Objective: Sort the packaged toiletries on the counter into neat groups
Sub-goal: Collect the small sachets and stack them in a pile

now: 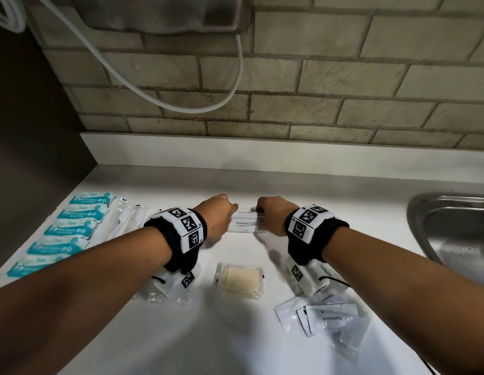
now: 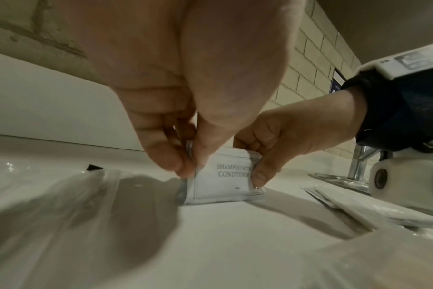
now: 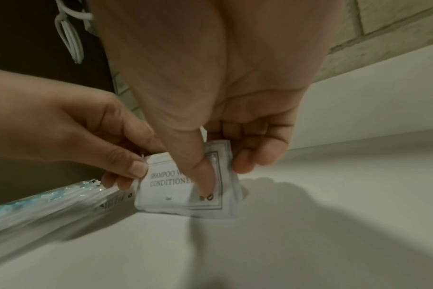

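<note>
you're in dim, greenish light; soft shadows pool on the counter below your arms, wrist views blur up close, brick wall lines bow at the edges.

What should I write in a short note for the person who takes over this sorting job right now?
Left hand and right hand: both pinch the shampoo sachets, one side each, standing on edge on the counter near the back wall; the wrist views suggest more than one sachet.
Done: teal packets in a neat column at far left, with clear-wrapped sticks beside them.
Soap bar lies alone, front centre.
Left: toothpaste sachets lie in a loose, overlapping pile front right; clear wrappers lie under the left wrist. Set the shampoo down, then tidy these.
</note>
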A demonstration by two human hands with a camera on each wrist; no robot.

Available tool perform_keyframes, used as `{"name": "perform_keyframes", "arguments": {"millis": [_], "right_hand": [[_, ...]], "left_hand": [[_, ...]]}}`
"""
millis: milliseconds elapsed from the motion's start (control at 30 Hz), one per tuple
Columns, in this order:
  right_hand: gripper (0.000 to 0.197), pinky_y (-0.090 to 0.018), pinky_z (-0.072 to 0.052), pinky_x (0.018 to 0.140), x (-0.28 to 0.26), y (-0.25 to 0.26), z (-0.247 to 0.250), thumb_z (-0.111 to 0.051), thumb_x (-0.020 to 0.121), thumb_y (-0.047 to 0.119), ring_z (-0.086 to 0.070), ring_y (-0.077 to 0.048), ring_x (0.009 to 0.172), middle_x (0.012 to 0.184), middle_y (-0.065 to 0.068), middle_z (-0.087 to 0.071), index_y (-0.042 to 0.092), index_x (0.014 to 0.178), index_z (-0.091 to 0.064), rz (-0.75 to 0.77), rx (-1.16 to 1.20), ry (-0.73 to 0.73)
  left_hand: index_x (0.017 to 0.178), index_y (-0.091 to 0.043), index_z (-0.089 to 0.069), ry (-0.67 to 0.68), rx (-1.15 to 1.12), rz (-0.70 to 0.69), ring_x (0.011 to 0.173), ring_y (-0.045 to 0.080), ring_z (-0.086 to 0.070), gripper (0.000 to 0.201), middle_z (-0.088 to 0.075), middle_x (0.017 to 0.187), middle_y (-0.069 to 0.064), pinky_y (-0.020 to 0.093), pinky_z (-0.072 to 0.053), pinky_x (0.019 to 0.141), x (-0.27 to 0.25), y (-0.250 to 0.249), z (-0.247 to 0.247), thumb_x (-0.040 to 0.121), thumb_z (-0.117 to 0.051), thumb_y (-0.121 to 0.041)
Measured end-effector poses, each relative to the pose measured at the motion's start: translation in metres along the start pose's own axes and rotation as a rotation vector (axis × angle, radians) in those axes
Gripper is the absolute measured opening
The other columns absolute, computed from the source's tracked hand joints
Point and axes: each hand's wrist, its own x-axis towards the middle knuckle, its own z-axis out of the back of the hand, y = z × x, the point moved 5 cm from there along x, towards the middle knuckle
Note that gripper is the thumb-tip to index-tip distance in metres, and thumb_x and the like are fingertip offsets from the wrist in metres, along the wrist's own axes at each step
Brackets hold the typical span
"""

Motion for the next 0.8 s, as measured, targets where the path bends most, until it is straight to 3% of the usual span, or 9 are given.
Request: {"name": "perform_keyframes", "arguments": {"millis": [133,267,400,500,567,667,800], "right_hand": [[0.018,-0.026,-0.037,0.071,0.003,-0.003,0.0,-0.061,0.087,0.022,-0.056,-0.025,0.091,0.112,-0.008,-0.063,0.014,0.103,-0.057,0.015,0.012,0.016],[0.028,-0.023,-0.035,0.063,0.005,-0.006,0.003,-0.067,0.084,0.014,-0.048,-0.018,0.087,0.113,-0.008,-0.063,0.009,0.109,-0.059,0.027,0.066,0.036],[0.027,-0.023,-0.037,0.055,0.013,-0.012,0.01,-0.069,0.078,0.012,-0.052,-0.019,0.084,0.093,-0.003,-0.057,0.009,0.103,-0.059,0.031,0.156,0.036],[0.021,-0.02,-0.039,0.052,0.019,-0.017,0.017,-0.07,0.075,0.011,-0.053,-0.017,0.068,0.074,0.005,-0.053,0.02,0.082,-0.052,0.005,0.232,0.001],[0.027,-0.026,-0.049,0.06,0.024,-0.02,0.02,-0.071,0.073,0.012,-0.056,-0.015,0.062,0.074,0.004,-0.057,0.017,0.094,-0.054,-0.021,0.305,-0.009],[0.051,-0.037,-0.055,0.077,0.031,-0.024,0.019,-0.073,0.071,0.012,-0.062,-0.021,0.071,0.088,-0.002,-0.062,0.012,0.115,-0.046,-0.063,0.405,-0.037],[0.051,-0.035,-0.057,0.072,0.04,-0.025,0.01,-0.072,0.072,0.008,-0.064,-0.022,0.061,0.082,-0.004,-0.066,0.009,0.115,-0.044,-0.094,0.486,-0.023]], "left_hand": [[0.131,-0.023,-0.055,-0.121,-0.105,0.041,0.119,0.024,-0.054,0.037,-0.058,0.126,0.002,0.033,-0.043,0.101,-0.002,0.005,0.003,0.095,-0.051,-0.018],[0.118,-0.022,-0.06,-0.157,-0.202,0.065,0.107,0.019,-0.06,0.029,-0.068,0.113,-0.003,0.024,-0.043,0.09,0.001,0.006,0.009,0.09,-0.06,-0.018],[0.107,-0.012,-0.063,-0.167,-0.404,0.103,0.086,0.014,-0.056,0.022,-0.06,0.097,0.0,0.018,-0.04,0.076,0.01,0.014,0.018,0.086,-0.067,-0.011],[0.106,-0.009,-0.064,-0.204,-0.476,0.141,0.084,0.012,-0.054,0.022,-0.055,0.091,-0.002,0.013,-0.036,0.071,0.019,0.019,0.024,0.085,-0.068,-0.01],[0.108,-0.008,-0.065,-0.205,-0.464,0.152,0.083,0.011,-0.053,0.023,-0.058,0.092,0.0,0.01,-0.034,0.067,0.025,0.022,0.027,0.085,-0.068,-0.011],[0.107,-0.009,-0.065,-0.191,-0.432,0.193,0.09,0.018,-0.061,0.025,-0.067,0.101,0.006,0.014,-0.036,0.071,0.035,0.029,0.029,0.084,-0.071,-0.016],[0.109,-0.01,-0.066,-0.114,-0.382,0.246,0.103,0.023,-0.063,0.028,-0.068,0.108,0.007,0.019,-0.04,0.077,0.044,0.036,0.026,0.084,-0.072,-0.021]]}}
